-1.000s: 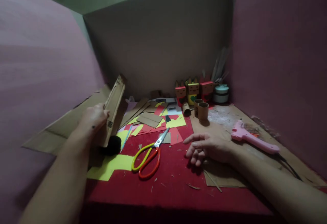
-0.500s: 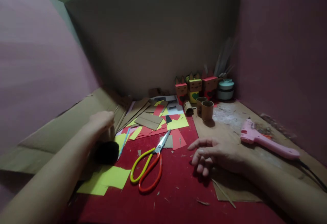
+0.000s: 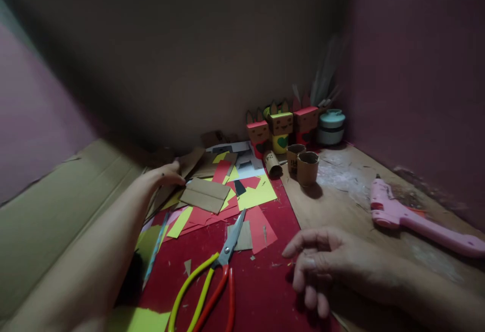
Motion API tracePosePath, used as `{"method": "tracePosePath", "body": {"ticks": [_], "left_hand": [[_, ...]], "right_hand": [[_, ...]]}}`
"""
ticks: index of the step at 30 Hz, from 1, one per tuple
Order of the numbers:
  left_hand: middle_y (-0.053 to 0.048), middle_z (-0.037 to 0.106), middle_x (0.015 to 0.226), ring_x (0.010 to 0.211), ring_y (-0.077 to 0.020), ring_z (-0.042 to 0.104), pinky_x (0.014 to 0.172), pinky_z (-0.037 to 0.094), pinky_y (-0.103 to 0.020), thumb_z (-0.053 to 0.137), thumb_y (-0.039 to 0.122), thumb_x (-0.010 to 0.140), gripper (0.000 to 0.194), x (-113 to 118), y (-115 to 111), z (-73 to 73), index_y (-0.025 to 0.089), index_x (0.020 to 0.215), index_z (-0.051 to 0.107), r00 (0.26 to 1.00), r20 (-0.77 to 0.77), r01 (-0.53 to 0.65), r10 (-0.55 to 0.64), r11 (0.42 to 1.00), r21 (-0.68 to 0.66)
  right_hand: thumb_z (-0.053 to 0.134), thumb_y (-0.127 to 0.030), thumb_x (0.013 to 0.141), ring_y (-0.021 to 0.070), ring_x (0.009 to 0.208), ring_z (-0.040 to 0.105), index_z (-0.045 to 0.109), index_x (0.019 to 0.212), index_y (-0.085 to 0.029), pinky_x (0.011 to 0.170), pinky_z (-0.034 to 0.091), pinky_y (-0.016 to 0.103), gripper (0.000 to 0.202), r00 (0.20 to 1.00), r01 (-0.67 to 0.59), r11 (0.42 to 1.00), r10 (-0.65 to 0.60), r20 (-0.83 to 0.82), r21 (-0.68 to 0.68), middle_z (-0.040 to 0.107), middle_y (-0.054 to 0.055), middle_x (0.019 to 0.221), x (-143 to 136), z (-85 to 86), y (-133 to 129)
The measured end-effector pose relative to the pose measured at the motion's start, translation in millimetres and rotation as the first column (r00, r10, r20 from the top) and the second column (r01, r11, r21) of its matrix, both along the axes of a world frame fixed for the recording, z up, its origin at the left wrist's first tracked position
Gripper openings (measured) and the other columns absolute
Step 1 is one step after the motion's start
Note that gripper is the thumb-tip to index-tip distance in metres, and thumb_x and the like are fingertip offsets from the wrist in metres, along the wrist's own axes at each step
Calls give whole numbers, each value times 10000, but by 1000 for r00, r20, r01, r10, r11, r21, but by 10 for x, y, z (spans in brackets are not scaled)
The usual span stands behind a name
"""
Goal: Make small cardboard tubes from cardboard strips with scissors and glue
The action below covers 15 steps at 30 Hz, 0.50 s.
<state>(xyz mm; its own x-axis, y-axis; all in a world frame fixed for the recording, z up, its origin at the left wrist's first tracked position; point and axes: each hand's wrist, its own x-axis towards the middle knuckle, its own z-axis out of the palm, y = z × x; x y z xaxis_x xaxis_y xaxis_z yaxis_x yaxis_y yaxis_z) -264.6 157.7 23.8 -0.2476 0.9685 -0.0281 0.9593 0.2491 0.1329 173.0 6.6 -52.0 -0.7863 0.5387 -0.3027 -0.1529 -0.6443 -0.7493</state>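
My left hand reaches over the cardboard pieces at the left back, its fingers touching or just above a brown piece; its grip is partly hidden. Loosely curled with fingers apart, my right hand rests near the red surface's right edge, holding nothing. Between the hands lie scissors with one yellow and one red handle. A flat cardboard rectangle sits on red and yellow paper scraps, right of my left hand.
A pink glue gun lies at the right. Two cardboard rings and a tipped tube stand near three box-headed figures. Behind is a teal-lidded pot. A large cardboard sheet leans at the left.
My left hand has moved forward and right, from beside the black object to the cardboard pieces. The view has shifted closer; my right hand stays loosely curled.
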Motion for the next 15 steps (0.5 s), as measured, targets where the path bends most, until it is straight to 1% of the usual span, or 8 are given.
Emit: {"method": "tracePosePath", "body": {"ticks": [4,8,10,12,13,15], "left_hand": [[-168,692,1137,1076,-379,626,801,498,-357,702,294,470,815,27,32,-8,126,1252,546,1000,17,-12,12,1000,1],[-160,707,1060,1014,-376,646,770,496,-347,714,310,430,893,67,9,-31,109,1280,528,997,80,-21,17,999,39],[-160,710,1008,977,-378,653,752,496,-347,722,288,409,873,79,-3,-21,84,1242,556,992,123,-26,16,996,84],[-159,704,984,972,-382,646,746,494,-355,730,278,420,815,82,-2,34,73,1194,578,984,176,-38,11,987,154],[-155,699,994,987,-378,638,752,493,-357,735,284,443,782,82,2,84,80,1182,579,978,209,-45,3,979,198],[-144,682,1060,1045,-361,608,784,489,-360,742,299,509,728,83,16,229,104,1186,561,958,285,-59,-31,952,300]], "right_hand": [[699,-216,762,189,614,712,579,983,-112,522,562,249,272,1000,-18,1000,18,-13,-7,718,115,760,3,-6,9],[694,-222,775,189,615,712,584,985,-116,530,560,255,260,1000,-21,1000,21,-12,0,720,113,762,11,-13,15],[698,-228,774,185,609,709,587,982,-116,528,557,254,261,1000,-17,1000,17,0,6,720,113,757,11,-12,15],[704,-237,771,187,610,709,588,983,-119,530,557,257,268,1000,-13,1000,13,2,13,720,112,755,9,-11,14],[706,-239,769,189,612,710,588,984,-120,531,557,258,272,1000,-13,1000,13,-1,13,720,111,756,8,-9,14],[710,-241,764,186,611,709,587,982,-121,532,556,255,277,1000,-10,1000,10,-1,10,718,107,753,5,-6,14]]}}
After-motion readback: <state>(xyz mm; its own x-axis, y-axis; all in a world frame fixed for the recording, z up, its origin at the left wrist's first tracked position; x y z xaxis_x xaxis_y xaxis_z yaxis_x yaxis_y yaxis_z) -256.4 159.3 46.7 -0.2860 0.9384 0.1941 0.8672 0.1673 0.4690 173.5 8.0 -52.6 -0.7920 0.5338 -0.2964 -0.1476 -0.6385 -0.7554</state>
